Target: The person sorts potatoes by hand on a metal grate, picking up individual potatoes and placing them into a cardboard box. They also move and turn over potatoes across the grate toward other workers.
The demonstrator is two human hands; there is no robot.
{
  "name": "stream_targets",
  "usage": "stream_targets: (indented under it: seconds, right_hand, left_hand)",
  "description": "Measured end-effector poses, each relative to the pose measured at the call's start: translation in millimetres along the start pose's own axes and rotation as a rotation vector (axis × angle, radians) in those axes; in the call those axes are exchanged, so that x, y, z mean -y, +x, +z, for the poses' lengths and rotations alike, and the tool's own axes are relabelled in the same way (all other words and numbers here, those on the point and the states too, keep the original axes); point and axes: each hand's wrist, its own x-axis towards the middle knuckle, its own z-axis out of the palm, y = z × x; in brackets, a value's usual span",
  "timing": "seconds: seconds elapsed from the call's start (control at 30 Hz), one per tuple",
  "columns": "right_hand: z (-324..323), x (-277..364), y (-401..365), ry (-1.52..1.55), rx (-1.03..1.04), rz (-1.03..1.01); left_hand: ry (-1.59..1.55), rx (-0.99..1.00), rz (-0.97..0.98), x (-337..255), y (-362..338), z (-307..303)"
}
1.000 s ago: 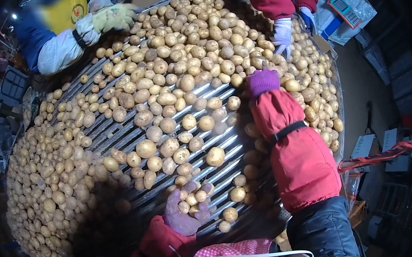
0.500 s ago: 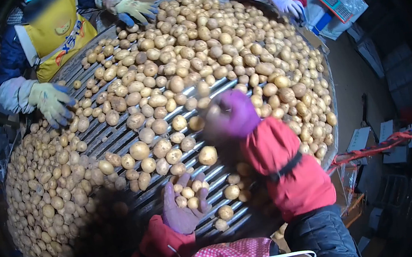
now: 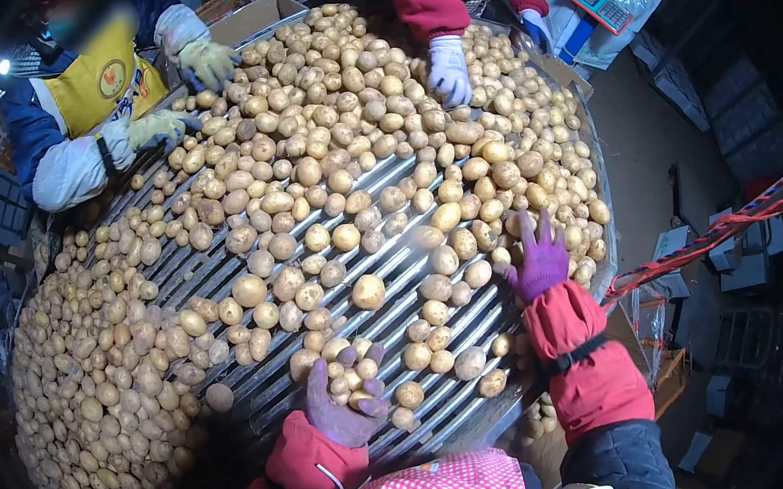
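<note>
My left hand (image 3: 344, 421), in a purple glove, is cupped palm up low over the slatted metal rack (image 3: 385, 177). Its fingers curl around several small potatoes (image 3: 352, 378). To the right, my gloved right hand (image 3: 542, 263) reaches over the heap with its fingers spread. It rests against potatoes at the rack's right side and grips none. Loose potatoes (image 3: 417, 355) lie on the slats between my hands. A larger round potato (image 3: 369, 292) sits farther up the slats.
Potatoes are heaped at the far side (image 3: 330, 90) and down the left (image 3: 95, 396). A co-worker's gloved hands (image 3: 164, 130) are at the far left; another's white-gloved hand (image 3: 450, 74) touches the far heap. A scale display (image 3: 599, 6) and a red rope (image 3: 712, 247) are at the right.
My right hand has moved right and its fingers have spread. More potatoes lie on the near slats. My left hand stays low with its potatoes. The far co-worker's hand has reached onto the heap.
</note>
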Motion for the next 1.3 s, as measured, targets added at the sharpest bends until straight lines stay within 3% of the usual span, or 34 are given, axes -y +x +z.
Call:
stream_targets:
  seconds: [0.03,0.1,0.17,0.23,0.37,0.43,0.5,0.53,0.57,0.6,0.63,0.67,0.7,0.77,0.83,0.9,0.93,0.97,1.03,1.07,1.1,1.17,1.2,1.23,1.3]
  right_hand:
    - [-13,7,15,-0.052,0.039,-0.05]
    - [14,-3,63,0.249,0.073,-0.151]
    - [-11,20,101,0.229,0.255,-0.006]
    - [16,20,133,0.313,0.065,-0.072]
    - [6,61,197,0.477,0.119,0.214]
    - [5,96,199,0.469,-0.038,0.247]
    - [4,127,188,0.557,-0.102,0.062]
    - [-22,140,167,0.772,0.082,-0.038]
    - [-21,154,152,0.556,0.007,-0.164]
    - [-17,165,136,0.599,0.035,-0.295]
    - [-23,174,104,0.579,0.027,-0.364]
    - [-14,181,72,0.671,-0.183,-0.494]
    - [-23,180,40,0.687,-0.069,-0.563]
    - [-26,158,-14,0.824,-0.185,-0.663]
    - [-27,111,-46,0.747,-0.267,-0.593]
    - [-77,75,-46,0.572,0.258,-0.052]
    - [-16,41,-55,0.155,-0.132,-0.044]
    - [10,19,-50,0.227,-0.187,0.111]
    - [18,12,-5,0.391,0.109,0.33]
    - [17,31,15,0.2,0.183,0.393]
    - [1,51,25,0.209,0.174,0.364]
    - [-13,89,25,0.378,0.046,0.046]
    - [0,106,42,0.461,0.084,-0.049]
    - [-22,116,16,0.691,-0.048,-0.26]
    - [-11,134,-25,0.533,-0.386,-0.511]
  left_hand:
    - [-0.029,0.021,-0.008,-1,0,0]
    - [-0.069,0.033,-0.026,1,-1,-3]
    - [-0.018,0.041,0.003,-4,0,-4]
    - [0.002,0.038,0.026,-8,0,-3]
    - [0.066,0.13,0.05,-14,2,-14]
    - [0.027,0.094,0.037,-11,3,-9]
    - [0.074,0.026,0.056,-9,4,-5]
    - [0.12,-0.026,0.074,-8,3,-3]
    - [0.164,-0.077,0.096,-6,0,0]
    - [0.191,-0.156,0.124,-1,-2,5]
    - [0.207,-0.149,0.147,-1,-5,4]
    - [0.221,-0.142,0.172,-2,-6,1]
    - [0.232,-0.137,0.195,-3,-10,-3]
    - [0.163,-0.066,0.166,-7,-18,-6]
    - [0.153,0.037,0.161,-9,-25,-9]
    - [0.154,0.1,0.117,-17,-30,-21]
    - [0.137,0.131,0.094,-18,-31,-24]
    - [0.12,0.161,0.067,-17,-30,-27]
    - [0.13,0.152,0.057,-9,-28,-32]
    - [0.143,0.143,0.046,-3,-26,-32]
    - [0.159,0.133,0.037,2,-22,-31]
    - [0.22,0.058,0.031,12,-24,-21]
    - [0.226,0.047,0.03,15,-24,-18]
    - [0.229,0.032,0.028,16,-24,-17]
    - [0.224,0.043,0.037,10,-23,-20]
